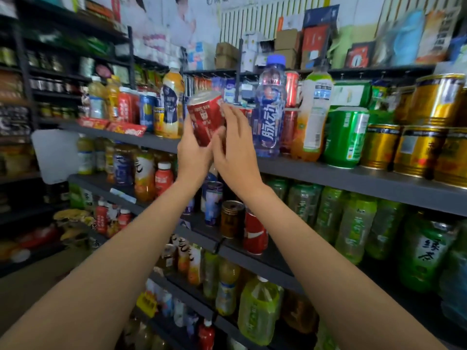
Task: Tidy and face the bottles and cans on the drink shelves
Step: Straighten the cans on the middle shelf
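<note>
Red can [206,117] between both hands' fingers [231,114]

small retail shop, drinks aisle. dark metal shelves [353,176] in several tiers, packed with bottled and canned drinks in rows: green tea bottles [353,238], gold cans [417,150], green cans [345,137], juice bottles [173,102]. red price-tag strips [126,128] clipped to a shelf edge. cardboard boxes [285,44] and spare stock stacked on the top shelf, an advertising poster [161,18] on the wall behind.
</note>
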Motion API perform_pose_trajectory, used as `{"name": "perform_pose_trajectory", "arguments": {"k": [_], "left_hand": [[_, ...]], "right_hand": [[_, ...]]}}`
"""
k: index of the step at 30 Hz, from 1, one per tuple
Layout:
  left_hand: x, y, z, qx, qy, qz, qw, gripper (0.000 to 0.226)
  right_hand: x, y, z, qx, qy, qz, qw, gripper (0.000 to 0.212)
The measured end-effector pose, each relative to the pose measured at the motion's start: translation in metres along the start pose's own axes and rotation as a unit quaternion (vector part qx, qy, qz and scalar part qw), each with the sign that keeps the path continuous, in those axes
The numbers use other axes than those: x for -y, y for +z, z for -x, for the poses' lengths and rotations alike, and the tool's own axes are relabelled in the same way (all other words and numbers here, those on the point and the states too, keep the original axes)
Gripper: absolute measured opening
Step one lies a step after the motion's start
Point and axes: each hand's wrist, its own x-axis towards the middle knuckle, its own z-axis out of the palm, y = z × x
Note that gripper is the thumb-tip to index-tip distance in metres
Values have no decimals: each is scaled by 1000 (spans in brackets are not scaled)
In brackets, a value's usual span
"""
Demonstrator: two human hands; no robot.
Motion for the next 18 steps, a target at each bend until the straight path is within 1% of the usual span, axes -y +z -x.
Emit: {"name": "perform_pose_trajectory", "arguments": {"k": [2, 6, 8, 12, 15, 18], "left_hand": [[6, 2, -31, 12, -7, -24, 1000, 57], [37, 2, -74, 114, -15, -97, 989, 52], [54, 6, -84, 148, -19, -91, 985, 54], [71, 15, -96, 177, -11, -92, 980, 59], [81, 13, -106, 206, 10, -78, 975, 68], [85, 8, -115, 247, 33, -82, 965, 70]], "right_hand": [[-11, 15, -9, -3, -2, 24, 1000, 39], [-35, 42, -25, 28, 20, 59, 998, 37], [-43, 52, -34, 26, 42, 85, 995, 36], [-55, 63, -46, 0, 72, 153, 986, 33], [-57, 75, -51, -57, 92, 181, 977, 23], [-54, 89, -57, -133, 131, 172, 967, 19]]}}
